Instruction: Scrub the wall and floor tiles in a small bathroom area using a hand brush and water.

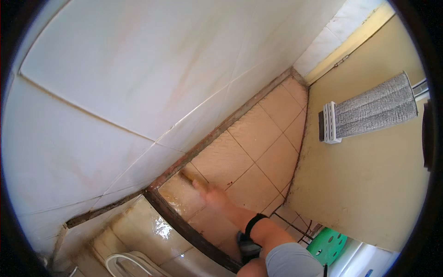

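My right hand (211,196) reaches down to the floor and grips a narrow yellowish-brown tool (187,175), perhaps a scrubbing brush; motion blur hides its details. The tool's far end is at the wet orange floor tiles (173,197), close to the wall's base. A black band (255,223) circles my forearm below a light grey sleeve (294,261). My left hand is out of view. Beside my forearm, a dark shoe (247,246) and part of my bent leg (252,269) show.
A dark raised curb (187,232) separates this floor from a wet, stained area with a white curved rim (128,258). White tiled wall (138,86) runs alongside. Against the beige door (349,180) hangs a grey flat-mop head (375,107). A green perforated stool (327,246) stands lower right.
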Demonstrator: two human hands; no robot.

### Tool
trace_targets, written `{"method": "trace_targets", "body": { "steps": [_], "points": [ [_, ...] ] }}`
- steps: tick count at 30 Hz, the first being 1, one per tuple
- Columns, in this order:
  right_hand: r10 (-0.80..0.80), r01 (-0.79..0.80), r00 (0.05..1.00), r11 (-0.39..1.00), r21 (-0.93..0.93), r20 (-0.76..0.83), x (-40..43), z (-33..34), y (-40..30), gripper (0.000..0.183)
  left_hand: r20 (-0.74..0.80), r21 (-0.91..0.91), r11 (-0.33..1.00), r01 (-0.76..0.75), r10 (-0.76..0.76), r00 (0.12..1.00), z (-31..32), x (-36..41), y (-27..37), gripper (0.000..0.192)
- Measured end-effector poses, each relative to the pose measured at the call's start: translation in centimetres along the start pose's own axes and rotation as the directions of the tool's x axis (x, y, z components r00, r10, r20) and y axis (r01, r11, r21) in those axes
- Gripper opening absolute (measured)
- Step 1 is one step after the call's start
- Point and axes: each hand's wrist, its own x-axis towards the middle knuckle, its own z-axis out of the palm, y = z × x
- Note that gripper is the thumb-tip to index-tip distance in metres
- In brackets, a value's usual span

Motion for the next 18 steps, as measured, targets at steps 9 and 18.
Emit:
{"method": "trace_targets", "body": {
  "steps": [9,18],
  "points": [
    [0.366,-0.251,0.600,0.931,0.266,-0.712,8.6,-14.5,7.9,0.040,0.068,0.101,0.954,0.281,-0.288,0.955,-0.4,-0.9,4.1,0.073],
    [0.127,0.133,0.826,0.903,0.408,-0.550,3.7,4.9,-4.2,0.050,0.056,0.035,0.989,0.142,-0.144,0.988,0.0,-0.2,0.2,0.076]
  ]
}}
